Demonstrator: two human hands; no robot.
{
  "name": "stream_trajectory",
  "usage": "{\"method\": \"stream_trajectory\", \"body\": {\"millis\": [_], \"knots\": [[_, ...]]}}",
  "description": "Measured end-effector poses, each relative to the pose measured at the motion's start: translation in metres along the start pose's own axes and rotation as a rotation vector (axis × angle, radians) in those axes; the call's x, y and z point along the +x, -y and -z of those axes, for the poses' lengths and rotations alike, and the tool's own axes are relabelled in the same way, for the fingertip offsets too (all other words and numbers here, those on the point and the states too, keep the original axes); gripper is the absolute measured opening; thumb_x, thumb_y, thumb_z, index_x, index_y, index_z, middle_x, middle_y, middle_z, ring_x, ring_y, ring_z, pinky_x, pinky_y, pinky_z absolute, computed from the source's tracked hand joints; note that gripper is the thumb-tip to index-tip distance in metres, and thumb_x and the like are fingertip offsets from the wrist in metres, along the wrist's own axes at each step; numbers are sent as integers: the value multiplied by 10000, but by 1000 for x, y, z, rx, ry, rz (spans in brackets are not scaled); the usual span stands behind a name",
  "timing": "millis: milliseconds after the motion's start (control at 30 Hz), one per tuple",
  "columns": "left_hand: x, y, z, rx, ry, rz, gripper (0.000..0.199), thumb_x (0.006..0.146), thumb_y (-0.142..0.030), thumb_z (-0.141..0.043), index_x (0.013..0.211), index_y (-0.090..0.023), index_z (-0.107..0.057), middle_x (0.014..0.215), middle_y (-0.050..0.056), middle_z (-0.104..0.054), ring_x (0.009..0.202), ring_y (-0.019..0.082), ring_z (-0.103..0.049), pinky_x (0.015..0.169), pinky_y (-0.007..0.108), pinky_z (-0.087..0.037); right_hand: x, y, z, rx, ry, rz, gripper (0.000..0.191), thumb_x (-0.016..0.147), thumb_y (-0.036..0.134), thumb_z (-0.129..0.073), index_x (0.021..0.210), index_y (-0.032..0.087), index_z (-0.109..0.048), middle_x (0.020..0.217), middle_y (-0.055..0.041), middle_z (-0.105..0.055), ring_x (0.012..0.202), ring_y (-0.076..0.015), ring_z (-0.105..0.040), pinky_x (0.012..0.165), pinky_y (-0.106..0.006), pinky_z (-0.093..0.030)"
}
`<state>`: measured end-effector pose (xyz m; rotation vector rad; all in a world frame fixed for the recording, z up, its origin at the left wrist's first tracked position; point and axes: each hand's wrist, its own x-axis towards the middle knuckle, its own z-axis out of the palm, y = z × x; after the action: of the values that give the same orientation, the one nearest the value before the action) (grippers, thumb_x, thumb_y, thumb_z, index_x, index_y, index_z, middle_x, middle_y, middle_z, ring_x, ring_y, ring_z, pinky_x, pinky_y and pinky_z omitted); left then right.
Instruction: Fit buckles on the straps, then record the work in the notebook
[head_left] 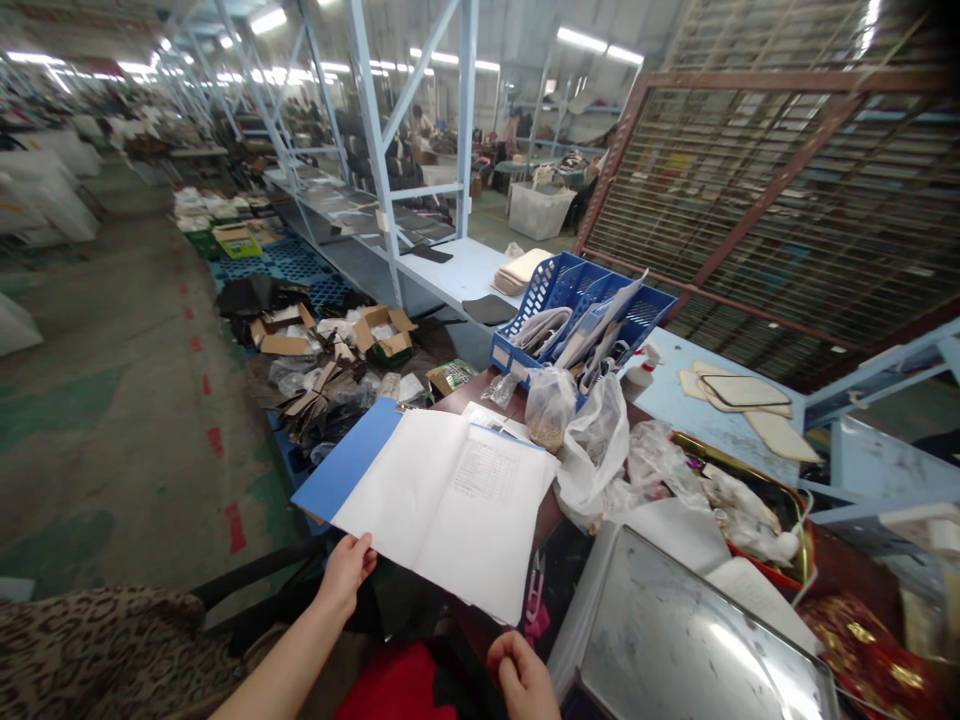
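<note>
- Flat white paper sheets [431,510] in a blue plastic folder [349,460] are pinched by the closed left hand [346,572], keeping them raised.
- The curled right hand [523,678] lies just below; any hold cannot be told.

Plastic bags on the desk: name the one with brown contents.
The clear bag standing just in front of the blue plastic tray: brown granules fill its bottom, unlike the crumpled white bag to its right.

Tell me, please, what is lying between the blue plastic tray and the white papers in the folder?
The head view shows two clear plastic bags there, the larger holding something brownish, between the blue plastic tray and the white papers.
</note>
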<state>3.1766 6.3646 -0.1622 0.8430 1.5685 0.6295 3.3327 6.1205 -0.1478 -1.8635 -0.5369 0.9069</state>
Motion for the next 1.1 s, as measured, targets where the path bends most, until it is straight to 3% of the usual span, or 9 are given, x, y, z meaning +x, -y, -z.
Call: {"method": "stream_trajectory", "body": {"millis": [200, 333, 433, 500, 600, 700, 800, 900, 1100], "knots": [[-43, -9, -13, 192, 155, -276, 152, 669, -315, -654, 697, -184, -582, 605, -5, -590, 608, 189, -559, 661, 304, -445, 8, 9, -5, 0, 9, 7, 121, 650, 267, -456, 576, 212, -535, 535, 19, -522, 535, -147, -483, 537, -236, -392], [-62, -5, -27, 489, 436, -480, 173, 707, -288, -584, 828, -178, -641, 846, 56, -665, 816, 237, -591, 801, 333, -432, 16, 12, -10, 11, 19, 22, 129, 655, 270, -460, 565, 213, -532, 517, 21, -519, 533, -149, -491, 529, -237, -398], [-57, 10, -24, 504, 624, -280, 239, 636, -234, -637, 869, -182, -653, 855, 37, -674, 785, 208, -604, 772, 298, -454, 22, 14, -12, 4, 24, 13, 138, 662, 283, -459, 563, 215, -527, 507, 24, -516, 528, -150, -492, 531, -239, -400], [-47, 21, -15, 400, 573, -6, 226, 602, -288, -695, 785, -164, -649, 788, 43, -671, 747, 202, -615, 734, 288, -472, 26, 12, -12, -10, 20, 2, 145, 662, 297, -456, 569, 216, -532, 515, 20, -527, 533, -153, -497, 539, -243, -401], [-23, 25, 5, 286, 394, 192, 390, 731, -504, -572, 878, -145, -604, 841, 100, -661, 739, 208, -637, 668, 307, -501, 33, 9, -11, -31, -1, -3, 159, 656, 312, -445, 584, 215, -548, 545, 7, -557, 558, -166, -514, 570, -258, -406], [10, 8, 20, -218, 6, 425, 521, 795, -525, -511, 1120, -117, -507, 916, 141, -641, 778, 215, -645, 705, 329, -512, 41, 7, -13, -42, -17, -23, 161, 651, 305, -438, 575, 215, -549, 546, 3, -567, 562, -172, -521, 586, -268, -407], [47, -19, 24, -320, -81, 370, 534, 834, -500, -470, 1215, -126, -441, 898, 106, -632, 750, 192, -636, 701, 314, -518, 48, 7, -16, -38, 13, -19, 141, 639, 280, -436, 558, 219, -535, 537, 10, -557, 548, -165, -514, 573, -261, -400], [76, -43, 20, -350, -124, 295, 369, 860, -389, -468, 1138, -150, -507, 811, 61, -635, 675, 167, -623, 647, 278, -519, 55, 4, -21, -38, 60, -24, 128, 621, 251, -417, 558, 226, -525, 508, 26, -524, 513, -155, -485, 538, -252, -375], [80, -69, 15, -286, -114, 70, 185, 819, -229, -481, 924, -138, -603, 684, 29, -639, 656, 188, -620, 607, 290, -533, 64, -12, -32, -70, 105, -70, 125, 592, 199, -404, 561, 232, -521, 485, 43, -498, 489, -144, -462, 530, -245, -355]]}}
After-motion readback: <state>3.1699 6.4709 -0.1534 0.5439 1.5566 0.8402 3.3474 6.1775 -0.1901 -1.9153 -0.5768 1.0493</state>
